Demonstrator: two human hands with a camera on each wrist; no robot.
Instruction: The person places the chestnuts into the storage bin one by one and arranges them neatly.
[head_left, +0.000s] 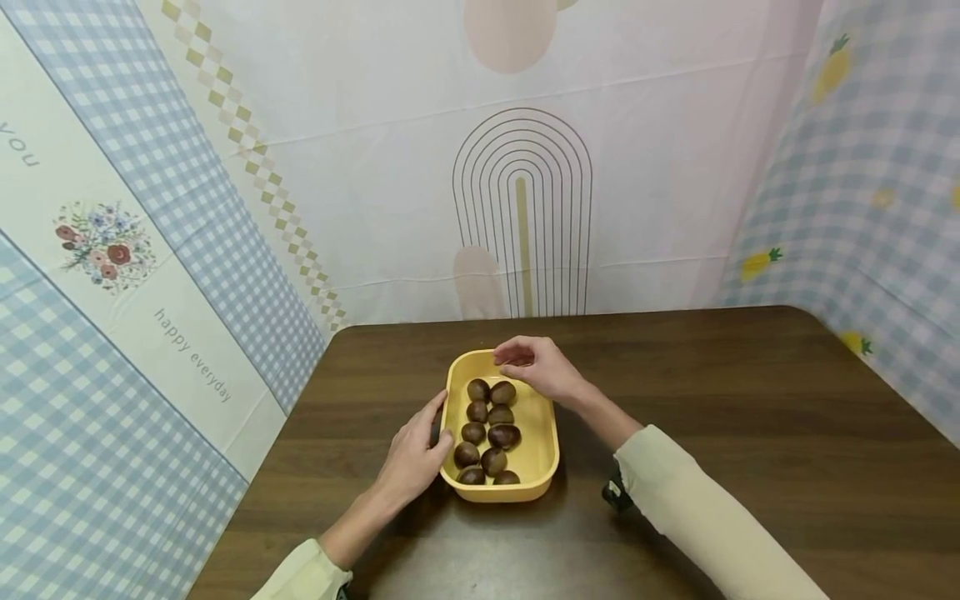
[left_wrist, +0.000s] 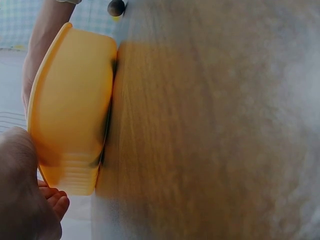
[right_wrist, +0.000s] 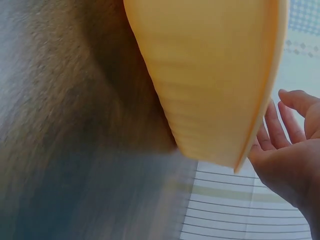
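A yellow rectangular tub (head_left: 537,417) with rounded corners sits on the table, several glossy brown chestnuts (head_left: 504,436) lying in two rough columns on its floor. My left hand (head_left: 412,454) grips the tub's left rim, thumb over the edge and fingers along the outer wall. In the left wrist view, fingertips of that hand (left_wrist: 22,185) show at the tub's end (left_wrist: 75,95). Over the tub's far right corner is my right hand (head_left: 543,367), fingers loosely bent and holding nothing. The right wrist view shows this hand (right_wrist: 295,145) beside the tub's rim (right_wrist: 260,110).
The dark wood table (head_left: 720,400) extends on both sides of the tub. Behind it hangs a pale cloth (head_left: 390,208) with printed arches, and checked cloths hang at the left (head_left: 225,208) and right (head_left: 847,208). A dark device (head_left: 617,493) hangs under the right sleeve.
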